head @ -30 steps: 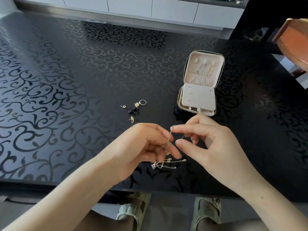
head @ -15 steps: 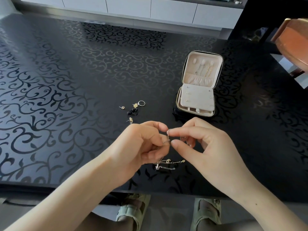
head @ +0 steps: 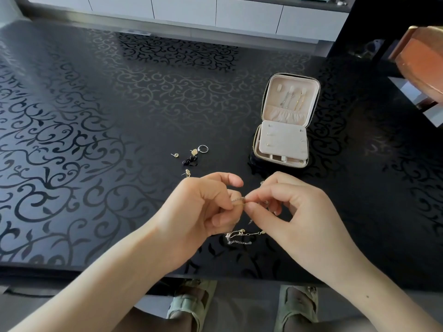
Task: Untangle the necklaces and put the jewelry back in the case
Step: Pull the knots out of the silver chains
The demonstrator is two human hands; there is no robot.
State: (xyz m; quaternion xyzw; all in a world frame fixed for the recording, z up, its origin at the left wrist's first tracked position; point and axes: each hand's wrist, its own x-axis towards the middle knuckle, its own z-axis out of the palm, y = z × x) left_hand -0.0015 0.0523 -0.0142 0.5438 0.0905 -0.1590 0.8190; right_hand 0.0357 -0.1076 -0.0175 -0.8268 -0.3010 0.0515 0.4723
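Two hands meet just above the near edge of the table, with a short stretch of fine chain running between them. The left hand pinches it between thumb and curled fingers. The right hand pinches the other end of that stretch between thumb and forefinger, its fingertips almost touching the left's. Holding so close looks deliberate: a short taut span lets one strand be picked apart from another. The rest of the necklaces drops from the hands to a small tangle of chain, clasp and extender lying on the table between the wrists, so its weight rests on the surface rather than pulling a knot tighter. I judge untangling to be the step in hand, and not yet done.

The case stands open beyond the right hand, lid propped up, apart from the tangle but near enough to reach. A few chains hang in the lid above a gathered pocket. Left of the case a loose group lies on the table: a ring, small stud earrings and a dark piece I cannot identify. They sit away from the working spot, likely so nothing catches in the chains
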